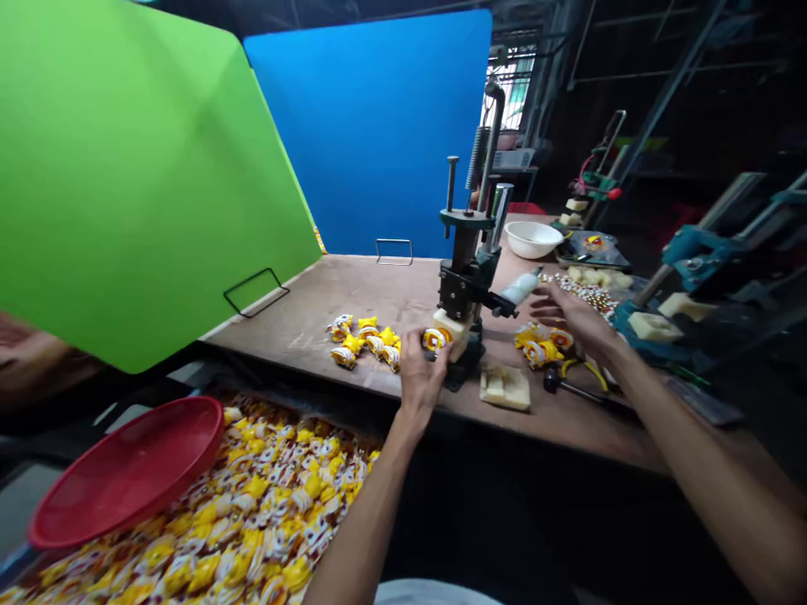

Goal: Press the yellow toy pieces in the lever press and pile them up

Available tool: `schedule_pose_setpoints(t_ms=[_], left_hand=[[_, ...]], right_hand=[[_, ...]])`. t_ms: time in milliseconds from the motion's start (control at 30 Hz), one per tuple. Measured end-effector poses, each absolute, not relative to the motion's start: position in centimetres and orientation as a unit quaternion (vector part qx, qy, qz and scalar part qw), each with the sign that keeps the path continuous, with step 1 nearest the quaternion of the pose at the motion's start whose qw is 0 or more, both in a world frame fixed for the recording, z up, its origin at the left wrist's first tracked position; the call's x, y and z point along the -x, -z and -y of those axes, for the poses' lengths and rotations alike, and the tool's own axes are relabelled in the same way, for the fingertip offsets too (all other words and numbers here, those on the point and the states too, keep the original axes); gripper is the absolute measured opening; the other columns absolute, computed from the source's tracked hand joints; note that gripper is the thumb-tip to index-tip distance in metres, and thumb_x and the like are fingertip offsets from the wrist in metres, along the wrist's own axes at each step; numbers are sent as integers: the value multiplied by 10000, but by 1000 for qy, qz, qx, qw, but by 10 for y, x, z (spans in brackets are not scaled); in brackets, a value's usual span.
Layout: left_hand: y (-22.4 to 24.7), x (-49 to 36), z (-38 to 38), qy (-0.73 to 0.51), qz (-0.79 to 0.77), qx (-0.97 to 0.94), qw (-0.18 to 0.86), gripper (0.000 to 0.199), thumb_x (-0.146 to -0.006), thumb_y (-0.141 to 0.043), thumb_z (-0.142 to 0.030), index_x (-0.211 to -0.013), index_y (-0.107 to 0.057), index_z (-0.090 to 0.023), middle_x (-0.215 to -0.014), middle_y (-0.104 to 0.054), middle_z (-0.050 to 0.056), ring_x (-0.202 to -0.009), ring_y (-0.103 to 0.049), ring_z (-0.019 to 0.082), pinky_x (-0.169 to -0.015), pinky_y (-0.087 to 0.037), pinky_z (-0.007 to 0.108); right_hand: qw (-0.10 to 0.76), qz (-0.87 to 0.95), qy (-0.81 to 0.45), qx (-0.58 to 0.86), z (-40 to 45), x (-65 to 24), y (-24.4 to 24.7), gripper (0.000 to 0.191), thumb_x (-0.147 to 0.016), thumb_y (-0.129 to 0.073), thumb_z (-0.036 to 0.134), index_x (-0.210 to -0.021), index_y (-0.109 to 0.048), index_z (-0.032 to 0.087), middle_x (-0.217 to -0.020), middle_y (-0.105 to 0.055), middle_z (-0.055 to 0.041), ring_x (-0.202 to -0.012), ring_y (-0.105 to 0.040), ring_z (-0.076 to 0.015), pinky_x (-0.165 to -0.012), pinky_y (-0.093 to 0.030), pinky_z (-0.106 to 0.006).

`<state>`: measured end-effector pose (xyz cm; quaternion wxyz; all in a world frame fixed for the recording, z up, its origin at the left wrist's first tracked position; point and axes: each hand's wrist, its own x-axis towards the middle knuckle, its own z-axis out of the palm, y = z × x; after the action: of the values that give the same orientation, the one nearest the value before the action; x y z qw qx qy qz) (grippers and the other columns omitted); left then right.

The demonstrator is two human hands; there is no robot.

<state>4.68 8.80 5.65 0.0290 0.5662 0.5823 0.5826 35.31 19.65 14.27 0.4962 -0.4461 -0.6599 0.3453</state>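
My left hand (424,370) is closed round a small yellow and white toy piece (435,339), held against the pale block (451,329) at the foot of the hand press (465,277). My right hand (571,318) has its fingers apart, close to the tip of a whitish bottle (522,287) that slants from the press. Nothing shows in its grasp. Below it lies a small heap of yellow and white pieces (540,343). More such pieces (366,338) lie on the table left of my left hand. A notched pale block (505,387) rests at the table's front edge.
A red basin (129,470) sits over a large mass of yellow and white pieces (252,521) at lower left. Green (139,168) and blue (371,134) panels stand behind. On the right are a white bowl (533,239), a black-and-yellow tool (583,386) and another press (699,260).
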Motion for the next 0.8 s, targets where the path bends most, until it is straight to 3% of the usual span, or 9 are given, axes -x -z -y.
schedule_pose_setpoints(t_ms=[67, 167, 267, 367, 500, 567, 600, 700, 800], left_hand=[[-66, -18, -81, -573, -587, -571, 32, 442, -956, -801, -457, -1306, -670, -220, -1132, -737, 97, -1020, -707, 261, -930, -589, 406], [-74, 38, -90, -529, -632, -561, -75, 480, -937, -780, -554, -1251, -706, -198, -1195, -742, 131, -1079, -689, 310, -1032, -549, 474], [-74, 79, -127, -427, -687, -581, -94, 553, -950, -721, -604, -1286, -702, -165, -1178, -744, 156, -1130, -681, 356, -1131, -480, 559], [-79, 88, -148, -363, -728, -573, -97, 544, -969, -658, -590, -1263, -716, -135, -1204, -748, 197, -1214, -658, 416, -1187, -414, 648], [-86, 46, -121, -485, -688, -520, -146, 582, -999, -666, -532, -1395, -662, -106, -1343, -721, 216, -1247, -672, 382, -1161, -499, 595], [-83, 6, -89, -537, -623, -561, -95, 483, -1012, -700, -489, -1360, -679, -155, -1265, -749, 154, -1148, -723, 314, -1097, -577, 513], [-80, -16, -72, -525, -576, -626, -18, 430, -1009, -729, -452, -1351, -687, -194, -1237, -763, 119, -1105, -745, 282, -1048, -615, 466], [-62, -73, -31, -485, -446, -737, 152, 704, -959, -828, -349, -1593, -534, -267, -1531, -656, 150, -1279, -733, 277, -1037, -659, 404], [-41, -90, -12, -528, -439, -715, 131, 654, -977, -797, -257, -1578, -541, -269, -1465, -702, 138, -1289, -744, 268, -1083, -651, 400]], right_hand=[[476, 668, -296, 490, -201, -379, -97, 724, -826, -704, 903, -1056, -741, 217, -1022, -777, -148, -916, -745, -307, -755, -655, -436], [399, 735, -256, 485, -191, -417, -56, 640, -824, -787, 767, -1140, -773, 210, -1164, -793, -137, -1025, -741, -309, -938, -650, -487], [336, 787, -217, 470, -178, -429, -45, 616, -824, -874, 626, -1281, -786, 223, -1333, -771, -118, -1257, -700, -333, -1129, -575, -494], [313, 789, -139, 510, -174, -413, -43, 667, -927, -814, 612, -1464, -709, 230, -1473, -702, -149, -1389, -633, -356, -1180, -531, -511], [284, 775, -126, 550, -171, -388, -45, 576, -945, -809, 514, -1418, -719, 198, -1391, -750, -150, -1338, -659, -379, -1185, -509, -533], [311, 775, -134, 534, -160, -378, -52, 558, -910, -842, 467, -1388, -726, 204, -1389, -759, -129, -1353, -658, -381, -1213, -488, -545], [333, 774, -151, 517, -151, -372, -56, 578, -891, -864, 476, -1388, -722, 217, -1394, -760, -115, -1348, -666, -373, -1212, -495, -540], [366, 776, -271, 437, -117, -344, -71, 608, -871, -903, 565, -1370, -715, 272, -1357, -771, -64, -1256, -724, -321, -1122, -580, -472], [340, 776, -391, 360, -90, -308, -79, 625, -873, -914, 591, -1386, -699, 305, -1331, -773, -41, -1194, -746, -278, -1053, -618, -415]])
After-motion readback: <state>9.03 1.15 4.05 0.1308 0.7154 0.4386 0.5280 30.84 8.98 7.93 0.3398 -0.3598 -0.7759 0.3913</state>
